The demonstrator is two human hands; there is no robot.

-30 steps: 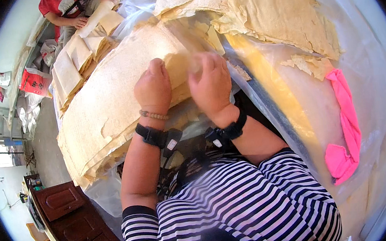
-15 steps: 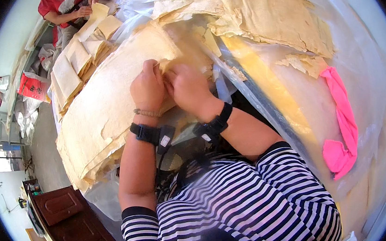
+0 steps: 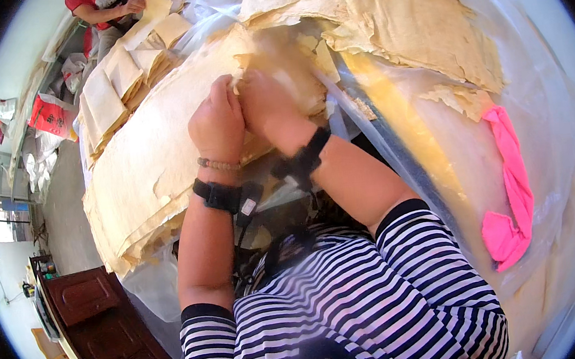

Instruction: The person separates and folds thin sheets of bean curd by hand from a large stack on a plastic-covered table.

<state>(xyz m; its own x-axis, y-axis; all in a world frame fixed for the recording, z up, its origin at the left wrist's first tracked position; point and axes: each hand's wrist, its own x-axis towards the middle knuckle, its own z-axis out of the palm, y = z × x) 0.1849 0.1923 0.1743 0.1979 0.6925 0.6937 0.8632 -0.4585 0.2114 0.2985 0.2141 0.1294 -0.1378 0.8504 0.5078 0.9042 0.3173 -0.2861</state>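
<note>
At far left, a red-and-white sack (image 3: pixel 53 117) stands near the wall; below it in view is a dark brown panelled cabinet (image 3: pixel 109 335). A co-worker's hand (image 3: pixel 135 5) touches the far end of a row of folded sheets (image 3: pixel 102 104), laid overlapping. Beside that row lies a broad stack of pale yellow sheets (image 3: pixel 153 151), its near edge ragged and layered.

The left hand (image 3: pixel 216 122) is clenched over the stack, thumb and fingertips pinched at the edge of a torn thin sheet (image 3: pixel 245 60), which lies at the stack's right-hand end. A beaded bracelet (image 3: pixel 218 163) and a black strap (image 3: pixel 218 196) are worn at that wrist. The right hand (image 3: pixel 267 102) is beside it, fingers curled inward; blurring prevents determining whether it grips the sheet.

Further right, a second pile of sheets (image 3: pixel 419 32) rests on clear plastic sheeting (image 3: pixel 543 106). At far right lies a twisted bright pink cloth (image 3: pixel 514 178).
</note>
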